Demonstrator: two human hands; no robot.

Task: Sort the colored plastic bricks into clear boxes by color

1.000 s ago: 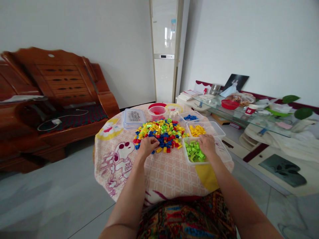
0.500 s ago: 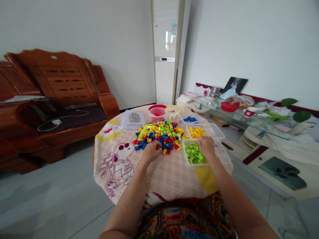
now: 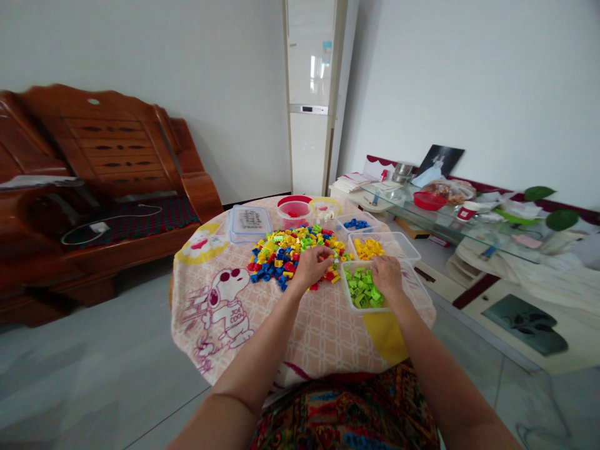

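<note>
A heap of mixed toy bricks (image 3: pixel 276 255) in yellow, blue, red and green lies mid-table. My left hand (image 3: pixel 315 267) is over the heap's right side, fingers curled together at the tips; anything pinched there is too small to make out. My right hand (image 3: pixel 387 275) rests at the right part of a clear box (image 3: pixel 345 299) of light green bricks (image 3: pixel 362 287). Its fingers are bent inward, and what they grip, if anything, is hidden. Just behind, yellow bricks (image 3: pixel 368 249) fill part of another clear box (image 3: pixel 409 239).
Farther back stand a box of blue bricks (image 3: pixel 355 224), a round tub (image 3: pixel 294 219) with red pieces, and white bricks (image 3: pixel 327 214). A lidded box (image 3: pixel 249 225) sits at the back left. A patterned cloth (image 3: pixel 319 331) covers the table; a cluttered glass-topped cabinet (image 3: pixel 492 237) is to the right.
My left hand has moved right and slightly away from me across the brick heap. My right hand stays at the green brick box. The view has shifted slightly.
</note>
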